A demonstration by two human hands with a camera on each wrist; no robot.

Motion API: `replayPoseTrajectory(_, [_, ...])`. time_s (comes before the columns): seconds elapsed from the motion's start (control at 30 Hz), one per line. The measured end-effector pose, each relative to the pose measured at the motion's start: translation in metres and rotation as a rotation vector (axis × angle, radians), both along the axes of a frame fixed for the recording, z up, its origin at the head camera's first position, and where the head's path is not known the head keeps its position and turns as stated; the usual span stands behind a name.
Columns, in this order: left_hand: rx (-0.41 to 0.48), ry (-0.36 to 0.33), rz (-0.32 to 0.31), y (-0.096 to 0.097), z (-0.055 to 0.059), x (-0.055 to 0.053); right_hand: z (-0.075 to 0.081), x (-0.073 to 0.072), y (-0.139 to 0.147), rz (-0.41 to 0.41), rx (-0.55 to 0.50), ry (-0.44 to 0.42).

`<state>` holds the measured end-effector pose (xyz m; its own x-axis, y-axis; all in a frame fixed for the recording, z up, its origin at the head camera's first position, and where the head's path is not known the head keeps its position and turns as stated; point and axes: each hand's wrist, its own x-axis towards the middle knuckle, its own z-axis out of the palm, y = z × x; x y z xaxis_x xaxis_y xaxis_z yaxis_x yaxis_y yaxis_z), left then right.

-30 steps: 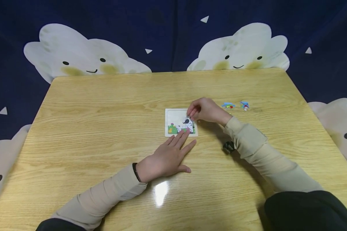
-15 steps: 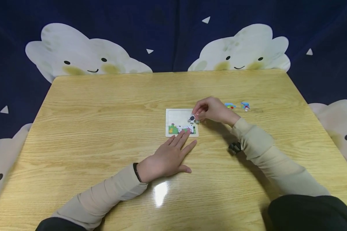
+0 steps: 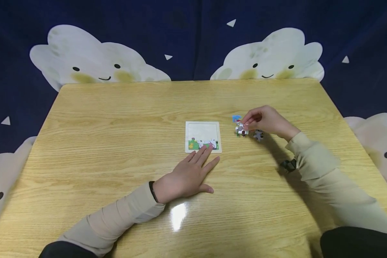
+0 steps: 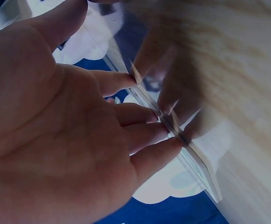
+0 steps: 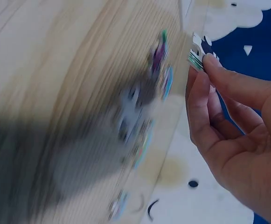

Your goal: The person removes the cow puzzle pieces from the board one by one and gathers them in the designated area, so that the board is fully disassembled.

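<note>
The white puzzle board lies flat on the table, with green and white picture pieces along its near edge. My left hand stretches its fingers onto that edge, and in the left wrist view its fingertips touch the board's rim. To the right of the board, my right hand pinches a puzzle piece between thumb and finger, raised off the table. Loose puzzle pieces lie under and around this hand, among them a blue one and a greyish one. Some are partly hidden by the fingers.
The wooden table reaches back to a dark blue curtain printed with smiling clouds. Several loose pieces blur in the right wrist view, one of them lying near the table's edge.
My right hand has moved right, carrying the puzzle piece off the board, whose upper right now shows bare white. My left hand has stayed where it was.
</note>
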<state>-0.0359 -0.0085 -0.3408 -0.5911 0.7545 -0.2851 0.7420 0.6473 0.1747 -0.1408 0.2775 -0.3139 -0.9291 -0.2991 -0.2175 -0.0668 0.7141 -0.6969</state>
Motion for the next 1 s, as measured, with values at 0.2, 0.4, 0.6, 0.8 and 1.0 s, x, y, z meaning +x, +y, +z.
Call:
replayPoseTrajectory(0.2, [0.003, -0.003, 0.000, 0.000, 0.001, 0.000, 0.001, 0.002, 0.034, -0.052, 0.006, -0.050])
replayPoseTrajectory(0.4, [0.004, -0.007, -0.002, 0.000, 0.000, 0.000, 0.000, 0.005, 0.067, -0.081, -0.004, -0.094])
replayPoseTrajectory(0.6, [-0.004, -0.012, 0.008, 0.000, 0.000, 0.000, -0.008, 0.005, 0.089, -0.091, 0.007, -0.128])
replayPoseTrajectory(0.8, [-0.005, -0.007, 0.001, 0.000, 0.000, 0.000, -0.015, 0.005, 0.100, -0.098, 0.046, -0.114])
replayPoseTrajectory(1.0, [-0.011, -0.007, -0.001, 0.000, 0.002, 0.000, -0.018, 0.008, 0.101, -0.102, 0.112, -0.060])
